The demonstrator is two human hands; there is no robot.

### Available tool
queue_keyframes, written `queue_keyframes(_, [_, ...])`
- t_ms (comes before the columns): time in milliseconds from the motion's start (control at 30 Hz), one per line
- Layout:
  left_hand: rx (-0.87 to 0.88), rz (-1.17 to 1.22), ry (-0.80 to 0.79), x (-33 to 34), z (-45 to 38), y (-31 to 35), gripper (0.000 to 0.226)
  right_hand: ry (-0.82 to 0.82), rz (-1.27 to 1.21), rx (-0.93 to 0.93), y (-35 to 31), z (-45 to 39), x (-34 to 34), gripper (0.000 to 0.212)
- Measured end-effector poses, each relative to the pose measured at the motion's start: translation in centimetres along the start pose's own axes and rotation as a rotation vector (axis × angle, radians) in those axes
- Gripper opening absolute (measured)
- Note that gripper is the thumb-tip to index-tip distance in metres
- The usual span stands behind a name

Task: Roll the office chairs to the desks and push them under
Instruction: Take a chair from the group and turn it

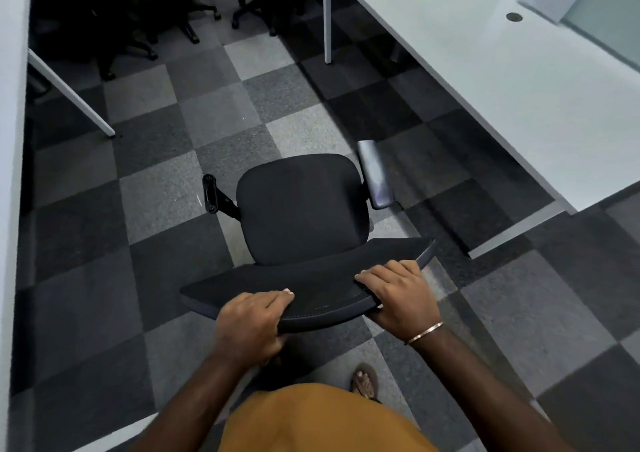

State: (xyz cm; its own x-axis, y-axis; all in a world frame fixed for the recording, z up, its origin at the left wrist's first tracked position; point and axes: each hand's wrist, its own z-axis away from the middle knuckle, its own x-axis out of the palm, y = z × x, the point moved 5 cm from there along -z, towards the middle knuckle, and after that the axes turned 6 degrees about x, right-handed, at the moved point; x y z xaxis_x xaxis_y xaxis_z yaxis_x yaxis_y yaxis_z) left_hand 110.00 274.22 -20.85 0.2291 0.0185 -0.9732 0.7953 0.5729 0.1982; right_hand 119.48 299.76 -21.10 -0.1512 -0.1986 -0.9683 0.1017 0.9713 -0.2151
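Along the far left edge we see a pale white tabletop (12, 140) running up the frame, with one slanted white leg (72, 97) below it. Beyond that, at the top left, dark office chairs (156, 8) stand bunched in shadow; we cannot count them surely, though several black wheeled bases show.

On the checkered grey carpet-tile floor (214, 112) in the middle stands one black fabric office chair (301, 209), out in the aisle between the two tabletops and under neither. Its seat points away from us, up the frame and a little to the right, and the curved top edge of its backrest (263, 289) runs across the view, left end nearer us, right end rising toward the right. On the chair's left side we see only a bare black bracket (211, 193); on its right side, one grey padded armrest (375, 174) lies lengthwise along the seat.

Our left hand (251, 323) takes the backrest's top edge left of centre, fingers curled over the top and thumb underneath, a closed grip on the backrest. Our right hand (398, 296) does the same near the right end, fingers wrapped over the rim, with a thin metal bangle (424, 332) on the wrist.

Below the hands we see a mustard-orange garment (322, 420) and one sandalled foot (363, 382) on the carpet.

To the right, a long white tabletop (502, 88) slants from the top centre down to the right edge, its corner near the chair's right side but apart from it. One white leg (327, 15) drops at its far end, and one round dark grommet (514, 16) sits in its surface.
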Motion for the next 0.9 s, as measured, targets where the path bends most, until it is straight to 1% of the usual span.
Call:
queue_keyframes(67, [0.059, -0.010, -0.009, -0.9, 0.2, -3.1, 0.060, 0.014, -0.033, -0.002, -2.1, -0.3, 0.5, 0.043])
queue_keyframes(167, [0.156, -0.025, -0.026, -2.3, -0.7, -8.1, 0.062, 0.031, -0.061, 0.028, -5.2, -1.3, 1.0, 0.046])
queue_keyframes(233, [0.205, -0.047, -0.069, -3.1, -1.6, -12.1, 0.063, 0.058, -0.063, 0.090, -7.5, -3.3, 1.6, 0.046])
queue_keyframes(267, [0.219, -0.054, -0.081, -3.3, -2.3, -12.4, 0.064, 0.057, -0.068, 0.115, -7.6, -3.2, 1.3, 0.047])
queue_keyframes(433, [0.366, -0.098, -0.115, -5.2, -7.1, -18.4, 0.062, 0.047, -0.023, 0.287, -10.9, -7.6, 2.1, 0.053])
queue_keyframes(567, [0.486, -0.175, -0.160, -6.0, -11.5, -21.3, 0.059, -0.011, 0.019, 0.427, -11.6, -10.6, 2.7, 0.064])
queue_keyframes(733, [0.581, -0.245, -0.200, -7.0, -17.8, -23.9, 0.066, -0.068, 0.053, 0.544, -10.8, -14.8, 3.2, 0.072])
queue_keyframes(833, [0.603, -0.258, -0.221, -7.8, -21.7, -25.1, 0.067, -0.102, 0.054, 0.602, -10.3, -17.5, 3.2, 0.072])
queue_keyframes(900, [0.570, -0.291, -0.220, -8.4, -24.4, -25.9, 0.066, -0.109, 0.084, 0.629, -9.6, -19.8, 3.1, 0.069])
